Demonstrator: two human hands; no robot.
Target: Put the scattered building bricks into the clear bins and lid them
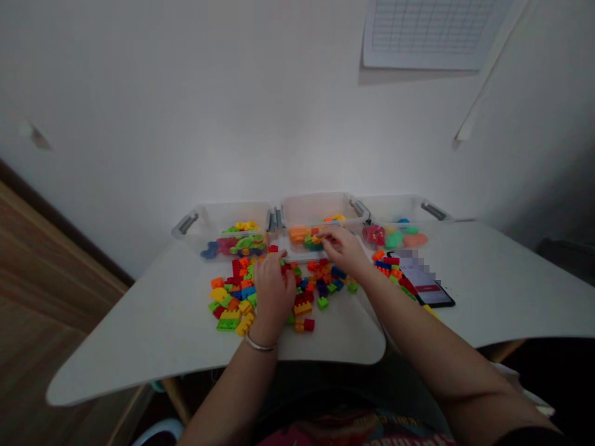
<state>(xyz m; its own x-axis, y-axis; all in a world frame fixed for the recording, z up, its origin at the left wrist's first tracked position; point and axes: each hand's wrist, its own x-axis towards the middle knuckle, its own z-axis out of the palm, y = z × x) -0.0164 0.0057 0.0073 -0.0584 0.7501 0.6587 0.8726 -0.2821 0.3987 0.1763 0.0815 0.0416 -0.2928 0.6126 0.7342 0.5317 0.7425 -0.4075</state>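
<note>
Clock centred on the brick pile, 12 toward the wall. Plastic building bricks (242, 291) are loose on the white table (158, 322), mixed red, orange, yellow, green, blue. Left hand (273, 282) is mid-pile, back up, fingers bent down over the bricks; can't tell if it grips one. Bangle (261, 342) on that wrist. Right hand (343, 249) is at 2 o'clock, in front of the middle bin, thumb and fingers drawn toward a pinch. Multicoloured bricks (314, 240) show right at its fingertips (can't tell if pinched or just behind, the bin is see-through).

Clear bins along the wall: left bin (235, 215) between 10 and 11, yellow, green, pink and blue pieces inside; middle bin (318, 207) at 1, orange pieces; right bin (390, 207) at 2, red, green and orange pieces. Orange-and-red piece (304, 325) at 5, near the pile's edge. Phone (425, 282) at 3, screen lit, smaller brick cluster (388, 267) just beside it. Gridded sheet (425, 34) high on the wall at 1.
</note>
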